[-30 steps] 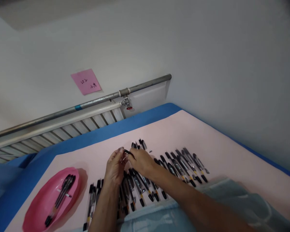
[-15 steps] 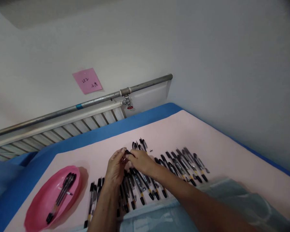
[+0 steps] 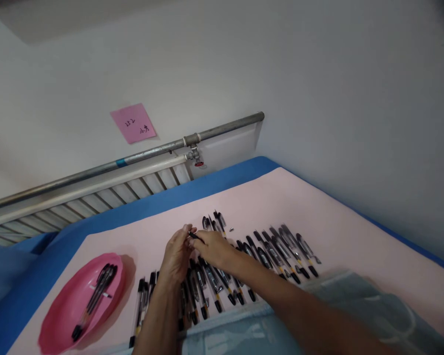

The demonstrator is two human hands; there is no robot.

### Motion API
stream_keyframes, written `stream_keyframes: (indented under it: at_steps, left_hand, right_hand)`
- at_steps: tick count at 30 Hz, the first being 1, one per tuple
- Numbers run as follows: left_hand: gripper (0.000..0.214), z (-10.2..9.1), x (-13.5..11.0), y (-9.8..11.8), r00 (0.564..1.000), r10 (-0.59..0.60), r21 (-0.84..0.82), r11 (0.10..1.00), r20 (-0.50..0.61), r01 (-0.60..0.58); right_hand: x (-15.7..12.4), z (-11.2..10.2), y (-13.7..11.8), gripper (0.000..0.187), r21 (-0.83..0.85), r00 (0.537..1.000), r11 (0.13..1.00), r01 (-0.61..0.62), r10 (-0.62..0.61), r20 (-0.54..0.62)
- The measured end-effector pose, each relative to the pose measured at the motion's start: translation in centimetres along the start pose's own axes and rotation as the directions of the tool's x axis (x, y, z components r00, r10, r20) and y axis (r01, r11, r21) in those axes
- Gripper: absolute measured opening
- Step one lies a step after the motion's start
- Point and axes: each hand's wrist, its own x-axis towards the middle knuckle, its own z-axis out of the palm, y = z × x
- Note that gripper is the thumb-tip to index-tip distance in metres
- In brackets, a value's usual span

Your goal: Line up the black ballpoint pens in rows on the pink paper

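My left hand (image 3: 175,254) and my right hand (image 3: 214,249) meet fingertip to fingertip over the rows of pens. A slim black pen part (image 3: 197,237) is pinched in my right hand, its far end reaching my left fingers. My left fingers are bent closed, and what lies inside them is too small to make out. Below and around the hands lie several black-capped pens (image 3: 210,278) with clear barrels, side by side. Another group of pens (image 3: 276,249) lies to the right of my right hand, and a small cluster of pens (image 3: 215,223) lies beyond it.
On the left, a pink bowl (image 3: 55,315) holds several pens (image 3: 96,301). Pale pink paper (image 3: 318,222) covers the blue tabletop (image 3: 240,170). A radiator (image 3: 107,199) and a metal pipe (image 3: 151,150) run along the wall behind. A small silvery piece (image 3: 231,229) lies near the far cluster.
The black pen part has tilted slightly between my fingertips, and my right hand has shifted a little left. The pens and the bowl stay put.
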Motion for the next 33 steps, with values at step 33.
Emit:
stream_keyframes:
  at_steps: [33]
  left_hand:
    - [0.024,-0.8,0.0,0.4,0.993,0.067,0.070,0.995,0.093,-0.073]
  right_hand:
    - [-0.4,-0.6,-1.4,0.020,0.384,0.925,0.849,-0.362,0.276,0.262]
